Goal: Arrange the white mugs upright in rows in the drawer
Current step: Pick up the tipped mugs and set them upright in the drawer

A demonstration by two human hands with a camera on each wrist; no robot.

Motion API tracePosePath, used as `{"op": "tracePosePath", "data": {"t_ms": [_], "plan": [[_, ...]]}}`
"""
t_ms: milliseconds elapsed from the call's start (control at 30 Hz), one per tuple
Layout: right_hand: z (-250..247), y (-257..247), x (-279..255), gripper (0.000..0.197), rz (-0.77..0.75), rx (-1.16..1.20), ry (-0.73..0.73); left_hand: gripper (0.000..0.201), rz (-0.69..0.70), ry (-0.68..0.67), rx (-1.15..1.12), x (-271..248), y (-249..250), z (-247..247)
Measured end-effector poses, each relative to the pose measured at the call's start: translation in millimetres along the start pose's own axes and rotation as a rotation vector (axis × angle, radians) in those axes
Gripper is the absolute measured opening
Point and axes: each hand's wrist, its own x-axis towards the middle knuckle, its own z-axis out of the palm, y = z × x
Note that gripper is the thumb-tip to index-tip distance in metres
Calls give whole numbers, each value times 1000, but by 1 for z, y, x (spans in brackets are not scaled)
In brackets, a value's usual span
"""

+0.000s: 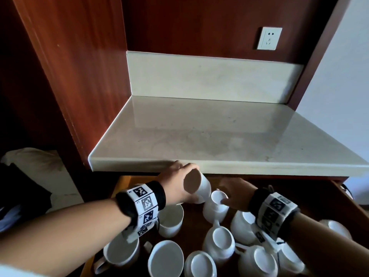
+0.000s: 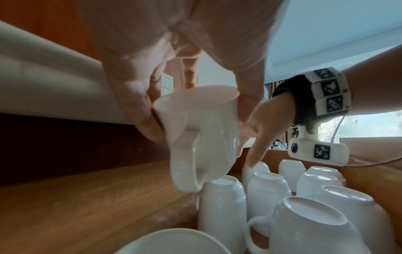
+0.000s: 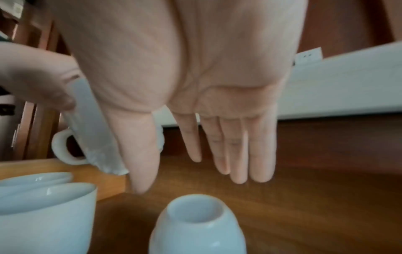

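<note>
Now left hand (image 1: 175, 184) grips tilted mug (image 1: 196, 186) by rim, above drawer (image 2: 87, 197) rear. Right hand (image 1: 235, 193) spread flat, fingers touching inverted mug (image 1: 216, 208) just beside. Risk: handle clips inverted base, knocks neighbours; rim grip may slip.

Kitchen: stone counter (image 1: 209, 132), mug drawer (image 1: 311, 194)

Bare drawer floor (image 2: 82, 197) lies open at ten o'clock, under the countertop lip (image 1: 219, 166) that overhangs at twelve. Upside-down mugs (image 1: 219, 242) crowd four to six o'clock, nearly touching; upright mugs (image 1: 171, 218) block seven. The held mug (image 1: 196, 186) and right hand (image 1: 236, 193) fill the centre
</note>
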Motion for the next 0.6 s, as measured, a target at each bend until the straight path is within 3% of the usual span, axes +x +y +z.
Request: {"op": "tracePosePath", "data": {"t_ms": [100, 200, 333, 500, 600], "plan": [[16, -9, 16, 72, 32, -63, -195, 76, -18, -25, 42, 4, 6, 8], [20, -18, 28, 72, 76, -115, -297, 86, -15, -81, 76, 4, 11, 16], [26, -22, 35, 77, 167, -126, -291, 83, 84, -94, 201, 7, 12, 23], [29, -21, 34, 66, 147, -51, -202, 80, 129, -179, 337, 10, 11, 28], [18, -16, 28, 77, 148, -110, -217, 81, 114, -235, 372, 12, 8, 31]]}}
